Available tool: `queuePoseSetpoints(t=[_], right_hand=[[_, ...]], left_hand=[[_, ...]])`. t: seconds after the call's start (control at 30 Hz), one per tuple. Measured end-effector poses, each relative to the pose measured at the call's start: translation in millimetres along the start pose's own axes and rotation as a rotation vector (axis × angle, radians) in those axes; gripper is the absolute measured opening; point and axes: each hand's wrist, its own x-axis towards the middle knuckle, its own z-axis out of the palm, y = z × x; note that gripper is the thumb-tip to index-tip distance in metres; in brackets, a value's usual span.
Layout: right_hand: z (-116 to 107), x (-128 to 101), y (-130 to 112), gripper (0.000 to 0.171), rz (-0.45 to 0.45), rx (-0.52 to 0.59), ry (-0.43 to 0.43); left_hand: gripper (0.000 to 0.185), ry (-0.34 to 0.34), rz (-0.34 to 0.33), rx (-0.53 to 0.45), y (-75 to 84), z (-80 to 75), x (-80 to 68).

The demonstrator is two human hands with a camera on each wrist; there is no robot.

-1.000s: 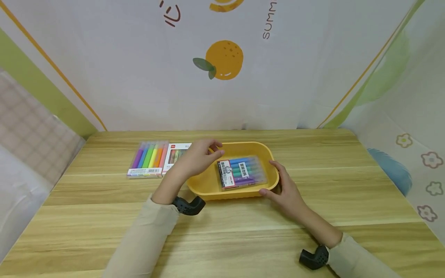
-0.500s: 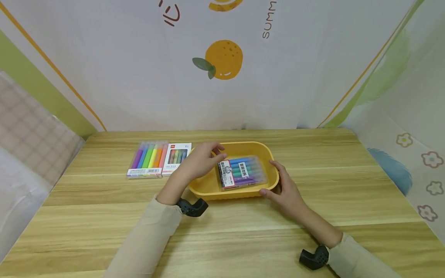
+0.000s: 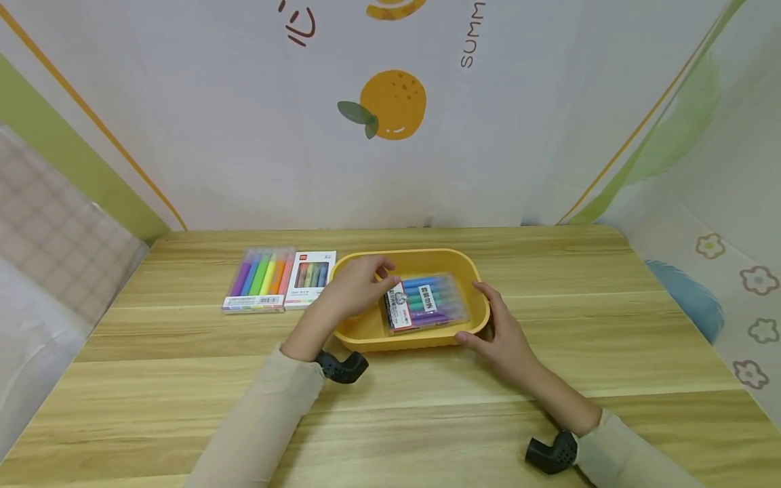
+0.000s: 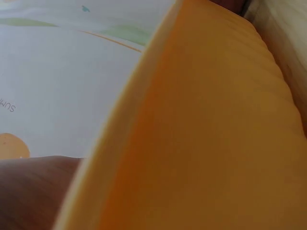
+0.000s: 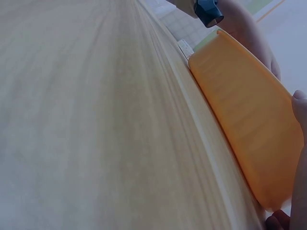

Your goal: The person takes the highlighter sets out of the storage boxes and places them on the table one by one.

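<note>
Since the earlier frames, only the left hand [image 3: 356,293] has moved: it came a little to the right, away from the packs on the table and further over the yellow tray [image 3: 472,268], and the small red-topped pen box [image 3: 311,276] behind it is now fully visible.

Far to the left of this hand lies the flat pack of coloured highlighters [image 3: 261,279], with the pen box just beside it; both are flat on the wooden table [image 3: 183,379], probably set aside.

The left hand is inside the tray, fingers loosely bent, their tips at the left edge of the clear marker pack [image 3: 424,303]. I cannot tell if they pinch it or only touch it.

The marker pack lies flat in the tray, between both hands.

The right hand [image 3: 503,332] has its fingers spread against the tray's right wall and its thumb at the near corner, apparently to keep the tray steady.
</note>
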Motion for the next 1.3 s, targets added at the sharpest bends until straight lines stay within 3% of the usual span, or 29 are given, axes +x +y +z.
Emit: queuePoseSetpoints(t=[0.7, 1.3], right_hand=[[-1.1, -1.3, 0.0, 0.092, 0.0, 0.015, -0.004], [-0.7, -0.8, -1.1, 0.092, -0.012, 0.011, -0.002]], left_hand=[[0.038, -0.006, -0.008, 0.032, -3.7, 9.6, 2.9], [0.036, -0.049, 0.045, 0.051, -4.9, 14.5, 2.1]])
